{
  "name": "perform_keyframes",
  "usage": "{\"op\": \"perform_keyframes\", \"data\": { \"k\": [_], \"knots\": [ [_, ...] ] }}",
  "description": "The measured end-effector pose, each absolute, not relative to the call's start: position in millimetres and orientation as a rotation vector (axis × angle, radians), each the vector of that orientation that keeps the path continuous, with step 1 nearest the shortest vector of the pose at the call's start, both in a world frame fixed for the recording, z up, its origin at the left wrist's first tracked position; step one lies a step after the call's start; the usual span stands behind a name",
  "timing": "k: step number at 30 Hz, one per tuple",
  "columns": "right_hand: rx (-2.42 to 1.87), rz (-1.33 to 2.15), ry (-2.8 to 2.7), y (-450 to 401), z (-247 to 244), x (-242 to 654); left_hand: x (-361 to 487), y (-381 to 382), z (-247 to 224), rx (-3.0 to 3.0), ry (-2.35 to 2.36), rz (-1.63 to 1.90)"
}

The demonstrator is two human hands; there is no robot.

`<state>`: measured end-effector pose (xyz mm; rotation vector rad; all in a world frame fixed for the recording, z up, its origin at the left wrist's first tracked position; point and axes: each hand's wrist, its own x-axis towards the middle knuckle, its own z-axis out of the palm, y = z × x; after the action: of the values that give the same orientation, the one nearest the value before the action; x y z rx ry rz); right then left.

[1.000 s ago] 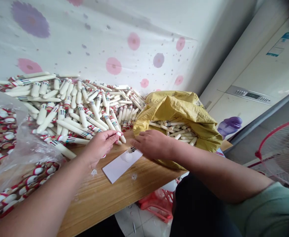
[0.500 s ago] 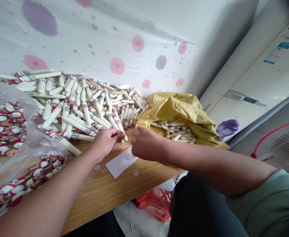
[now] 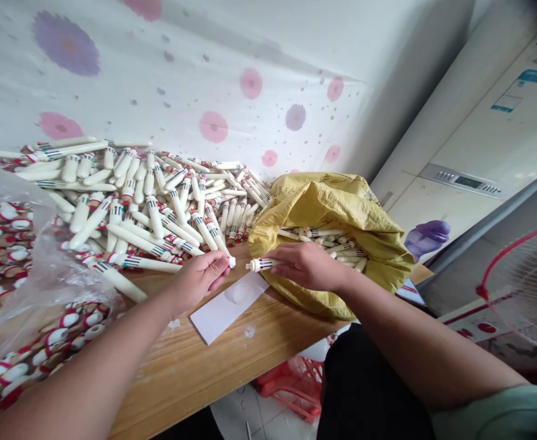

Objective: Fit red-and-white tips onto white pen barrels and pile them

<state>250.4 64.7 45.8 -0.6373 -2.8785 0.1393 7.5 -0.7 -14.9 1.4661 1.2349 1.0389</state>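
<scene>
Head view: yellow sack (image 3: 326, 198) behind right hand (image 3: 303, 264), pens (image 3: 155, 217) behind left hand (image 3: 200, 278).

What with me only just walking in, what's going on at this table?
Someone is working on pens with bare hands. The left hand pinches a small white piece, mostly hidden by the fingers. The right hand holds a striped white pen, its end facing that piece, with a gap between them. A big pile of similar pens lies behind, more sit in the yellow bag, and a white card lies in front.
</scene>
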Motion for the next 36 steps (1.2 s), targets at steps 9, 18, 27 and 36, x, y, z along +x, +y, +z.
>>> {"op": "perform_keyframes", "data": {
  "k": [9,18,27,36],
  "knots": [
    [-0.597,0.245,-2.758,62.3,30.9,246.9,13.8,-5.6,-17.0,1.429,1.07,0.993],
    [-0.692,-0.066,-2.816,50.5,28.7,238.5,15.5,-5.2,-23.1,1.531,1.207,0.958],
    [-0.759,-0.069,-2.837,49.6,17.0,229.3,18.7,-3.1,-21.9,1.709,1.404,0.998],
    [-0.791,0.13,-3.279,105.2,115.0,161.7,-7.9,11.5,-12.8,0.915,1.261,1.719]
  ]
}}
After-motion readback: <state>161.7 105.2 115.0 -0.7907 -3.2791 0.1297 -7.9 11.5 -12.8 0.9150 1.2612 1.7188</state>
